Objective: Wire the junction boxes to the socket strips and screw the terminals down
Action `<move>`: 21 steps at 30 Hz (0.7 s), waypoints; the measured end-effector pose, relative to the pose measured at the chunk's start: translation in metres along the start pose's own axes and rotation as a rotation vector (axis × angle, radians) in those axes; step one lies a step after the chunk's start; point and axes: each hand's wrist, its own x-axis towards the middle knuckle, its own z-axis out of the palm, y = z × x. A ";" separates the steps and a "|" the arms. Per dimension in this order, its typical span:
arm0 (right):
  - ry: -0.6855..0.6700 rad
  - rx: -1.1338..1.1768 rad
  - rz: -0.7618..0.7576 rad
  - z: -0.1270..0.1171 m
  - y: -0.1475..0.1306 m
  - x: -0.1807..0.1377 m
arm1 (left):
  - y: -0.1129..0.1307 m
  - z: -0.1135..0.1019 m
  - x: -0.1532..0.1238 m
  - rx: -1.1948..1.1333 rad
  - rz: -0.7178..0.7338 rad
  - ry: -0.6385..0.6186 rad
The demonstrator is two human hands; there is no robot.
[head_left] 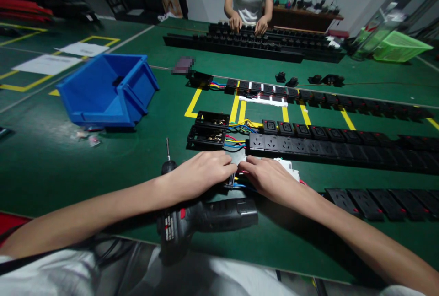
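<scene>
My left hand (209,168) lies with curled fingers over a black end housing (229,182), mostly hidden beneath it. Just to its right, my right hand (269,174) has its fingertips bunched on the coloured wires (243,186) that come out of that housing; red, yellow and blue ones show. The fingertips of both hands nearly meet. White breaker-like blocks (290,169) stick out behind my right hand. A cordless screwdriver (219,216) lies in front of my left hand, its bit pointing away. Two more open housings (207,136) with brass terminals sit beyond, wired to socket strips (308,147).
A blue bin (103,90) stands at left with small plastic bags (92,139) beside it. Another socket strip (380,202) is at right, one more (318,98) farther back. Across the table, a co-worker's hands (248,24) touch black strips. A green basket (399,46) stands at back right.
</scene>
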 end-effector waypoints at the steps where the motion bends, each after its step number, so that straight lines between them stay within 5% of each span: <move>1: -0.004 0.012 -0.002 0.000 0.000 0.000 | -0.001 0.001 0.000 -0.011 0.006 0.013; 21: -0.012 0.029 0.020 -0.002 -0.002 0.000 | -0.008 0.008 -0.008 -0.265 -0.067 0.128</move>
